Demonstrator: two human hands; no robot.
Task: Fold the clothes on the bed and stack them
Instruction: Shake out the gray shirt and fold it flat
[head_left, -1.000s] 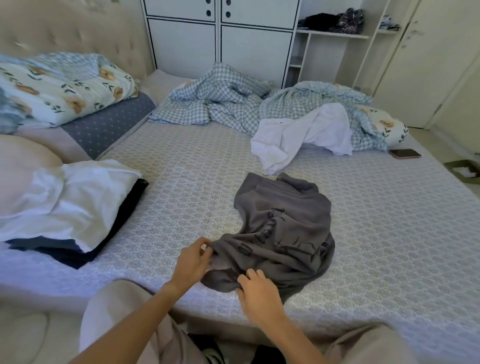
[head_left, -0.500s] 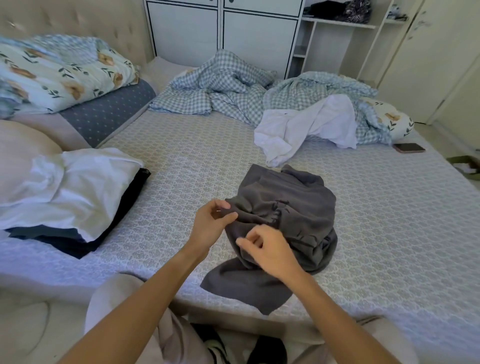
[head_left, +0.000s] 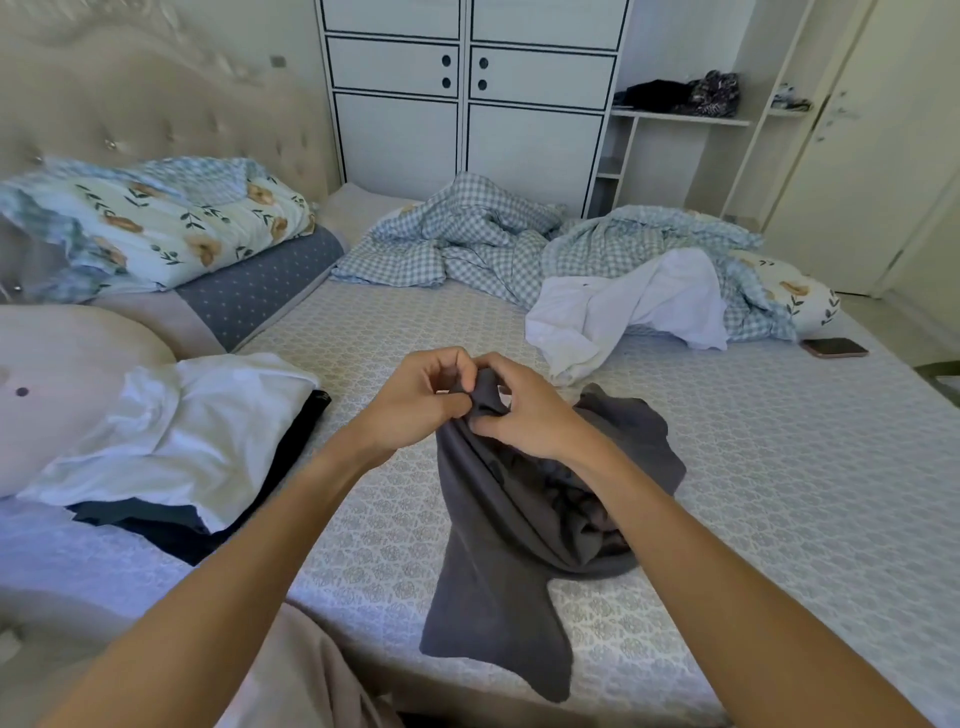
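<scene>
Both hands — left hand (head_left: 415, 402) and right hand (head_left: 522, 410) — pinch one top edge of a grey garment (head_left: 519, 519), which hangs below them onto the bed (head_left: 779, 467).

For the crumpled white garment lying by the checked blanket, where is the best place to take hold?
Judging by its pose, grip the white garment at its near left corner, coming from the front: that edge lies loose on the bed, while its far side rests against the checked blanket.
</scene>
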